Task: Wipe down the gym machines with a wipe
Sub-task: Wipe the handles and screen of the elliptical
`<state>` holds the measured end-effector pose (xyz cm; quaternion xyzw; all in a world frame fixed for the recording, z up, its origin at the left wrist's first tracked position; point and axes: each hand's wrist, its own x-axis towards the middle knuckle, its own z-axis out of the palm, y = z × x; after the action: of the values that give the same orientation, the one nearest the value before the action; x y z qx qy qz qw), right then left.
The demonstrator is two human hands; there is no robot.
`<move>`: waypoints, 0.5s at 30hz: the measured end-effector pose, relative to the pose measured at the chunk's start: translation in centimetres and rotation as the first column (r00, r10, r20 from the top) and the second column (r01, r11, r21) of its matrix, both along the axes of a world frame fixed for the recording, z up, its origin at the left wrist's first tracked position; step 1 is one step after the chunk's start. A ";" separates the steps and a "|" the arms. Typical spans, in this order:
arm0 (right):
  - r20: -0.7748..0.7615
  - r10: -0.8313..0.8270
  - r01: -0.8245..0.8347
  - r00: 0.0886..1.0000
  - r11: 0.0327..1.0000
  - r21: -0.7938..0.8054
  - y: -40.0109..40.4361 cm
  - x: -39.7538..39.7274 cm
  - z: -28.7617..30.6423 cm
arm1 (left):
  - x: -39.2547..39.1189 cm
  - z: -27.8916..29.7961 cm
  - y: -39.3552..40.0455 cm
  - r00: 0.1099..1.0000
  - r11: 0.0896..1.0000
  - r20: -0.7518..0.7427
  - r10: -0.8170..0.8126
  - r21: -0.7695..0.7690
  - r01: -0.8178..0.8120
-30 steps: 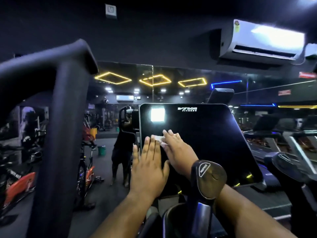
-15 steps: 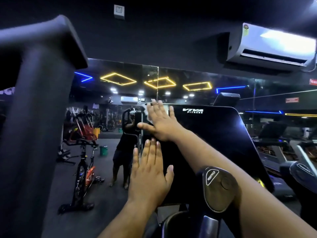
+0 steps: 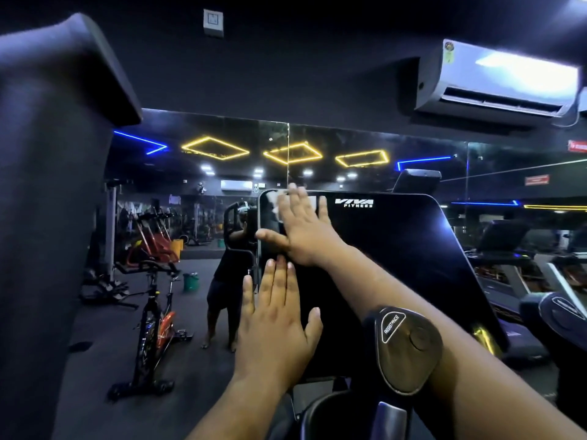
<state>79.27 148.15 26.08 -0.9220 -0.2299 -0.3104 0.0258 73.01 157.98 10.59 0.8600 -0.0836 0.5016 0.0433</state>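
Note:
A black console screen marked "VIVA FITNESS" stands in front of me on a gym machine. My right hand presses flat on the screen's top left corner, fingers straight, with a white wipe showing under and beside the fingertips. My left hand lies flat against the screen's lower left part, fingers straight and together, holding nothing. A round resistance knob on the machine's handle sits below my right forearm.
A thick dark padded arm of the machine fills the left side. A wall mirror reflects spin bikes, a green bucket and a standing person. An air conditioner hangs at top right. Treadmills stand to the right.
My right hand slid with the wipe from the screen's middle left up to its top left corner. My left hand stayed flat on the lower left part.

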 end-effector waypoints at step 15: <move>-0.135 -0.299 0.328 0.945 0.878 0.348 -9.6 0.2 0.3 | -0.2 0.0 0.0 1.000 1.000 0.025 0.010 0.011 -0.011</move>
<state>79.47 138.55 26.42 -0.9372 -0.0144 -0.3119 0.1555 72.78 158.02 10.55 0.8544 -0.0825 0.5119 0.0347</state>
